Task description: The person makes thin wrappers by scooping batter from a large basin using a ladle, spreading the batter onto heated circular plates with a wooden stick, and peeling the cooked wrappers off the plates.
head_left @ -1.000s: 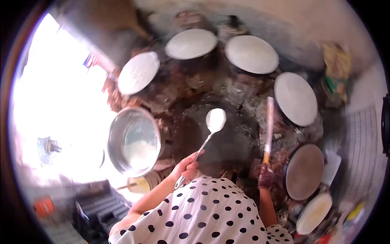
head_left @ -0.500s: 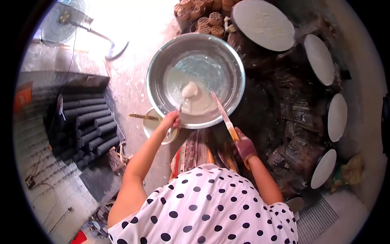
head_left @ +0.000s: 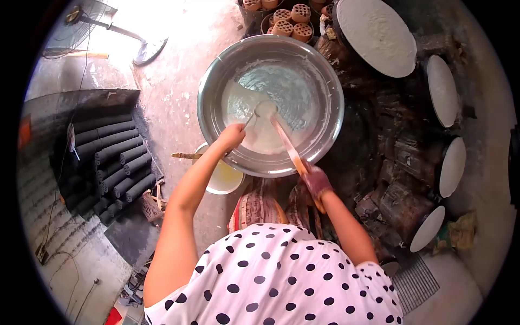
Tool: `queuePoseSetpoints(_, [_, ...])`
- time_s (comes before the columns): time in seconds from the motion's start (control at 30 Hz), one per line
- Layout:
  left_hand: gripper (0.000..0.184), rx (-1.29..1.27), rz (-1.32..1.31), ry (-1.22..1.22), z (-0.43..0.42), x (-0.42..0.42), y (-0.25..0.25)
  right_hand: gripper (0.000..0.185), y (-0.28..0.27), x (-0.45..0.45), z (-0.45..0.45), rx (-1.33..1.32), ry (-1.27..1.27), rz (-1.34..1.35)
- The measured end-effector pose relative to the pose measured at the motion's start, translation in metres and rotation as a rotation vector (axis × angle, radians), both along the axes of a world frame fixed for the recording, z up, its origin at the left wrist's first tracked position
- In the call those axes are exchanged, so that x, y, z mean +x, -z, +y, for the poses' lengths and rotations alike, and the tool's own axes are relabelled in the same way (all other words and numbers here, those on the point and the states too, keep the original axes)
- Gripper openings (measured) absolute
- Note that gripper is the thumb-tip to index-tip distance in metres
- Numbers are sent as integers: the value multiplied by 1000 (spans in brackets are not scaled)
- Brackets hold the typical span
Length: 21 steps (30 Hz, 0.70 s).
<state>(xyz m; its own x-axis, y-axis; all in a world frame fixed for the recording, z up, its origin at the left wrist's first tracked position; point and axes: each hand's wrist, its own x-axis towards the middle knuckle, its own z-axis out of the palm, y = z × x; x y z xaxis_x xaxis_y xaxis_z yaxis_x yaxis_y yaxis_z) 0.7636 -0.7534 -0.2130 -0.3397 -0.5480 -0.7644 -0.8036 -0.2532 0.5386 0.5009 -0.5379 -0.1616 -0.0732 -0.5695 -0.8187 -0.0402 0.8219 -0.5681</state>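
A wide metal basin holds white batter. My left hand is closed on the handle of a ladle, whose bowl sits in the batter near the basin's middle. In a dark reddish glove, my right hand grips the wooden handle of a long flat spatula. The spatula's white-coated tip lies beside the ladle's bowl. Below the basin's left rim, a small container of yellowish liquid stands partly behind my left forearm, with a brush across it.
Round white-topped pans curve down the right side on dark stoves. Black coal cylinders are stacked at the left. Clay-coloured honeycomb cylinders stand behind the basin. A fan is at the upper left, a wire rack at the lower right.
The view has swung from the pans to the basin. The ladle, held up over the stove area earlier, is now down in the batter, and the spatula's tip has come in beside it.
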Motion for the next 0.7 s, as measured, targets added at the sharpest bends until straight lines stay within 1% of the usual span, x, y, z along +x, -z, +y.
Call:
queuePoseSetpoints(0.03, [43,-106,-17,82,5,6,0,61,-7,0,14,-2,0,2])
queuePoseSetpoints(0.07, [43,-105,-18,82,10,10,13,60,-16,0,27,156,224,-99])
queuePoseSetpoints(0.1, [44,-394,-73,162,19,13,36,59,-24,-1,34,315,453,-200])
queuePoseSetpoints(0.13, [45,-688,-125,243,23,12,56,59,-29,0,29,311,461,-200])
queuePoseSetpoints(0.17, [45,-697,-122,248,25,6,70,60,-31,2,15,306,389,-225])
queuePoseSetpoints(0.2, [45,-675,-194,245,30,-4,79,61,-29,6,5,304,315,-248])
queuePoseSetpoints(0.23, [45,-654,-269,240,34,-12,87,61,-10,11,-1,264,249,-213])
queuePoseSetpoints(0.27, [45,-658,-275,245,38,-25,78,61,6,14,-3,260,251,-220])
queuePoseSetpoints(0.33, [44,33,-30,-290,49,-52,45,60,28,21,5,265,316,-274])
queuePoseSetpoints(0.37, [30,179,190,-546,57,-56,51,60,33,24,11,270,342,-281])
queuePoseSetpoints(0.4, [30,171,185,-540,66,-55,54,60,39,27,17,274,369,-286])
queuePoseSetpoints(0.47, [13,444,407,-774,78,-58,50,59,40,29,38,137,316,-181])
queuePoseSetpoints(0.5, [13,424,412,-766,85,-66,32,59,40,30,49,61,290,-117])
queuePoseSetpoints(0.53, [7,410,464,-808,94,-72,12,59,41,32,59,40,296,-124])
queuePoseSetpoints(0.57, [3,397,516,-848,104,-76,-5,59,38,33,70,-68,258,-59])
queuePoseSetpoints(0.6, [3,381,522,-839,110,-75,-13,60,42,34,82,-175,218,10])
queuePoseSetpoints(0.67, [2,244,492,-749,112,-74,-32,60,73,32,98,-443,133,189])
queuePoseSetpoints(0.7, [6,195,445,-732,111,-71,-38,54,62,30,98,-455,159,195])
